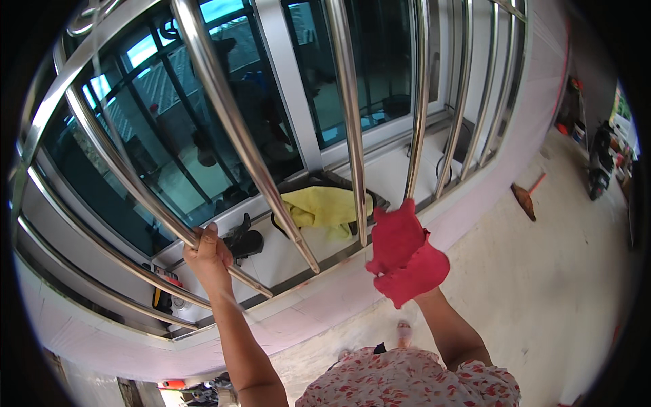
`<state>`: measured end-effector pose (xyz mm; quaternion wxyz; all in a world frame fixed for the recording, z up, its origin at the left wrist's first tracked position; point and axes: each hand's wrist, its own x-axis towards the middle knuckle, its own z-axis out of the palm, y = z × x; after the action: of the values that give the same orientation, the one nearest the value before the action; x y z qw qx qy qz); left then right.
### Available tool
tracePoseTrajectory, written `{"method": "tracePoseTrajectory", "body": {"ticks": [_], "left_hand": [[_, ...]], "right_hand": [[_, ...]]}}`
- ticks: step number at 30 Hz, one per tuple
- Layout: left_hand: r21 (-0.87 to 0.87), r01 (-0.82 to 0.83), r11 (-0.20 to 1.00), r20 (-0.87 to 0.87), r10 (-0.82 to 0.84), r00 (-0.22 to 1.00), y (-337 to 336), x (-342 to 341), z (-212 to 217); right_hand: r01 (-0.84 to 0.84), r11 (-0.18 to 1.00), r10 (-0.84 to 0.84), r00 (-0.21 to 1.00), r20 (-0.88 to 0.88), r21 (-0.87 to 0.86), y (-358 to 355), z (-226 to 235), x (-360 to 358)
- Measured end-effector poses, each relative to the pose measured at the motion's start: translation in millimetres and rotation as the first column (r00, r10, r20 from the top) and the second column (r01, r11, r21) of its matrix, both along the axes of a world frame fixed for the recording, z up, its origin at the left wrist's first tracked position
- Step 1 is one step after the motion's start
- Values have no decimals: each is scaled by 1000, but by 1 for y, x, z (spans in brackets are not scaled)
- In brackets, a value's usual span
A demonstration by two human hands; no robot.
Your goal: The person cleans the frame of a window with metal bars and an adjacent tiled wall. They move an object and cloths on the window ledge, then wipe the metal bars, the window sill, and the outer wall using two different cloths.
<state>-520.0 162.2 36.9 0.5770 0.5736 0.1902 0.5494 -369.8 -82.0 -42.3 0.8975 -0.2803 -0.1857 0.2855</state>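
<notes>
Red cloth [405, 254] bunched over right hand [407, 261], left hand [209, 254] gripping one steel bar [237, 129], one yellow cloth [325, 207] behind

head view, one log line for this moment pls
left hand grips steel bar | right hand presses red cloth to bar | yellow cloth on sill

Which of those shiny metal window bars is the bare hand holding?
The left hand grips the slanting steel bar second from the left, near its lower end. The red cloth over the right hand presses a different bar further right.
</notes>
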Motion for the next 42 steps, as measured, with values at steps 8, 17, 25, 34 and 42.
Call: {"method": "tracePoseTrajectory", "body": {"ticks": [8,17,25,34,42], "left_hand": [[45,-106,993,14,106,994,1,0,-2],[33,-153,988,23,153,988,-2,3,-2],[47,-181,982,26,180,983,0,5,-5],[-13,-139,990,49,139,989,-3,6,-6],[-61,-126,990,81,131,988,-2,4,-3]], "right_hand": [[420,906,-200,538,819,-55,28,36,76],[631,572,-377,-364,851,524,101,164,96],[623,358,-163,-692,703,696,120,131,100],[358,931,-87,419,904,-76,99,-21,84],[295,858,155,631,760,-420,47,-31,72]]}}
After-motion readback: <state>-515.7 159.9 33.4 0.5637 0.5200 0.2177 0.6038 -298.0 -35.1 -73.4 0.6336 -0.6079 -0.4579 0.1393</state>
